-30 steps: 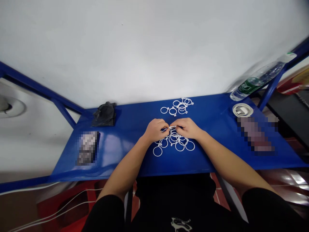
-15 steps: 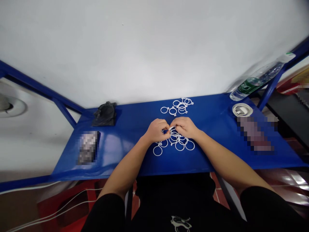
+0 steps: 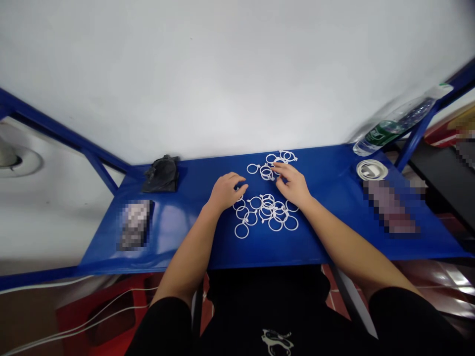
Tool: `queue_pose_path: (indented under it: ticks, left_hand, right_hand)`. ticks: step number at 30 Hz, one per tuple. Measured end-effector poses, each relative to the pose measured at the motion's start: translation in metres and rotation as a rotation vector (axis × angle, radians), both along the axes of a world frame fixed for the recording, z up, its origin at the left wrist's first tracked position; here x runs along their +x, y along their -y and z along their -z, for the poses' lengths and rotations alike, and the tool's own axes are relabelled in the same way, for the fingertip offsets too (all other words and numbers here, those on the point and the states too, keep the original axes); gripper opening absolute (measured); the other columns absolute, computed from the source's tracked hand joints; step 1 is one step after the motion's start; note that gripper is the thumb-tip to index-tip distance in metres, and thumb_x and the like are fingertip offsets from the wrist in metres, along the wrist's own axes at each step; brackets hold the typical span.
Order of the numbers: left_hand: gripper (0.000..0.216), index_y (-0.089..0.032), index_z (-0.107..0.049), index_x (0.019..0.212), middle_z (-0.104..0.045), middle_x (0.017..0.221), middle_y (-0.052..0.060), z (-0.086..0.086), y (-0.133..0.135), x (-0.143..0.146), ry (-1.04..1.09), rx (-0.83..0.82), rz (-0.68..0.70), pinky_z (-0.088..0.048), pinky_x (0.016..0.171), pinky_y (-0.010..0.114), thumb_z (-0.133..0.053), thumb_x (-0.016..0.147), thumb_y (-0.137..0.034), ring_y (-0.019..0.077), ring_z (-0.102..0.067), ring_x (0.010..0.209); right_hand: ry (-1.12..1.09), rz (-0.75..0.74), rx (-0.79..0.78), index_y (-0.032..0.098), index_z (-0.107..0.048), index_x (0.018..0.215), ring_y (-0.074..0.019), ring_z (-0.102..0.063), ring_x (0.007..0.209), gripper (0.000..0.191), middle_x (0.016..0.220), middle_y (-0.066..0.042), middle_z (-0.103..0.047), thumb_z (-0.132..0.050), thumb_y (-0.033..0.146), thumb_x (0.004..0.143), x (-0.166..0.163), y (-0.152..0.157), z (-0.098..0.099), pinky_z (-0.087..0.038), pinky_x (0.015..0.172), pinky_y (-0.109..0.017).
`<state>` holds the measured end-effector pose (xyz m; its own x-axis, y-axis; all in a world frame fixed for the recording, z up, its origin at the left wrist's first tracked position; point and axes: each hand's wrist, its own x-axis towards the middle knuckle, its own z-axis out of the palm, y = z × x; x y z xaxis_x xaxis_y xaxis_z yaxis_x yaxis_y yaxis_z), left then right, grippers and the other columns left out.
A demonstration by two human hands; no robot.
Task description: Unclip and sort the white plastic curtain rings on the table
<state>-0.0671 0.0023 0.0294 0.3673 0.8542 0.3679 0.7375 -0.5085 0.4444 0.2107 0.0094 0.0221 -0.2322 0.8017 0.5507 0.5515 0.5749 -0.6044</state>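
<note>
White rings with small tabs, which look like curtain rings, lie in two groups on the blue tabletop (image 3: 193,217). In the near group (image 3: 275,224) many of them overlap. The far group (image 3: 253,169) is smaller and sits close to the wall. My right hand (image 3: 294,185) is over the right side of the far group, thumb and fingers apart, just beside a ring (image 3: 264,177) that overlaps another. At the left edge of the near group hovers my left hand (image 3: 225,191), its fingers and thumb spread with nothing between them. It partly covers a ring there.
A crumpled black plastic bag (image 3: 162,174) lies at the back left, with a blurred-out object (image 3: 135,225) in front of it. On the right are a clear bottle (image 3: 393,126) leaning at the frame, a coiled white cable (image 3: 372,170) and another blurred-out item (image 3: 393,207).
My hands were together over the near group, pinching a small white part; now they are apart. The right hand moved forward and a ring has joined the far group. The left hand moved left and opened.
</note>
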Motion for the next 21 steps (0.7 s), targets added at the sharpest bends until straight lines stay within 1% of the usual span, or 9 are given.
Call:
queue_pose_path:
  ticks: [2,4,7,10,12,15,17,19,21]
  left_hand:
    - [0.016,-0.019,-0.076,0.105,-0.075,0.108,0.007,-0.002,-0.001,-0.007,-0.058,-0.049,-0.046,-0.053,0.091,0.036,-0.068,0.093,-0.026,0.0211,-0.069,0.094]
    - [0.015,-0.020,-0.076,0.103,-0.074,0.106,0.007,-0.005,-0.002,-0.016,-0.114,-0.118,-0.113,-0.053,0.087,0.036,-0.068,0.092,-0.026,0.0215,-0.069,0.093]
    - [0.011,-0.022,-0.075,0.094,-0.073,0.095,0.004,-0.010,-0.002,-0.026,-0.183,-0.252,-0.180,-0.050,0.074,0.033,-0.071,0.088,-0.031,0.0200,-0.067,0.082]
    - [0.009,-0.022,-0.073,0.087,-0.072,0.090,0.003,-0.012,-0.001,-0.028,-0.221,-0.336,-0.169,-0.046,0.068,0.031,-0.073,0.085,-0.031,0.0191,-0.065,0.079]
    - [0.007,-0.023,-0.073,0.085,-0.071,0.089,0.003,-0.011,0.000,-0.025,-0.216,-0.347,-0.153,-0.045,0.068,0.031,-0.070,0.087,-0.029,0.0183,-0.064,0.078]
    - [0.013,-0.023,-0.073,0.085,-0.069,0.086,0.003,-0.009,0.000,-0.020,-0.186,-0.315,-0.139,-0.044,0.067,0.031,-0.065,0.093,-0.030,0.0176,-0.063,0.076]
    - [0.013,-0.023,-0.073,0.088,-0.069,0.086,0.003,-0.008,0.000,-0.018,-0.164,-0.296,-0.130,-0.044,0.067,0.031,-0.067,0.093,-0.034,0.0177,-0.063,0.076]
    - [0.013,-0.024,-0.074,0.089,-0.069,0.088,0.003,-0.008,0.000,-0.017,-0.160,-0.304,-0.116,-0.044,0.068,0.031,-0.070,0.091,-0.036,0.0181,-0.063,0.077]
    - [0.013,-0.024,-0.073,0.088,-0.070,0.089,0.003,-0.009,0.001,-0.016,-0.174,-0.317,-0.111,-0.044,0.069,0.031,-0.067,0.093,-0.034,0.0188,-0.064,0.080]
  right_hand:
    - [-0.009,0.008,-0.007,0.023,-0.076,0.119,-0.0258,-0.073,0.111,0.040,0.131,-0.011,-0.072,-0.052,0.011,0.089,0.002,-0.002,0.001,-0.062,0.090,-0.043]
    - [-0.016,-0.002,-0.015,0.023,-0.076,0.115,-0.0243,-0.073,0.103,0.038,0.127,-0.011,-0.072,-0.052,0.011,0.089,0.003,-0.002,0.001,-0.062,0.083,-0.040]
    - [0.005,-0.025,-0.009,0.024,-0.076,0.111,-0.0242,-0.072,0.099,0.031,0.115,-0.009,-0.075,-0.054,0.015,0.091,0.003,0.000,0.001,-0.060,0.085,-0.040]
    - [0.051,-0.066,-0.023,0.024,-0.077,0.108,-0.0237,-0.072,0.095,0.028,0.101,-0.007,-0.077,-0.055,0.018,0.092,0.002,0.000,0.002,-0.059,0.086,-0.039]
    - [0.084,-0.086,-0.055,0.023,-0.078,0.108,-0.0228,-0.073,0.091,0.028,0.098,-0.006,-0.078,-0.054,0.020,0.094,0.001,0.000,0.003,-0.058,0.085,-0.038]
    - [0.123,-0.098,-0.089,0.023,-0.079,0.108,-0.0220,-0.073,0.087,0.027,0.097,-0.006,-0.079,-0.055,0.024,0.095,0.002,0.000,0.004,-0.058,0.082,-0.037]
    - [0.143,-0.093,-0.107,0.022,-0.079,0.107,-0.0214,-0.073,0.084,0.027,0.095,-0.005,-0.080,-0.056,0.026,0.095,0.003,-0.001,0.004,-0.057,0.080,-0.036]
    - [0.186,-0.082,-0.144,0.023,-0.079,0.108,-0.0207,-0.073,0.079,0.027,0.090,-0.004,-0.080,-0.056,0.027,0.095,0.005,-0.002,0.003,-0.056,0.076,-0.035]
    - [0.261,-0.078,-0.184,0.025,-0.079,0.108,-0.0205,-0.073,0.075,0.026,0.084,-0.002,-0.079,-0.057,0.029,0.095,0.006,-0.002,0.003,-0.055,0.072,-0.034]
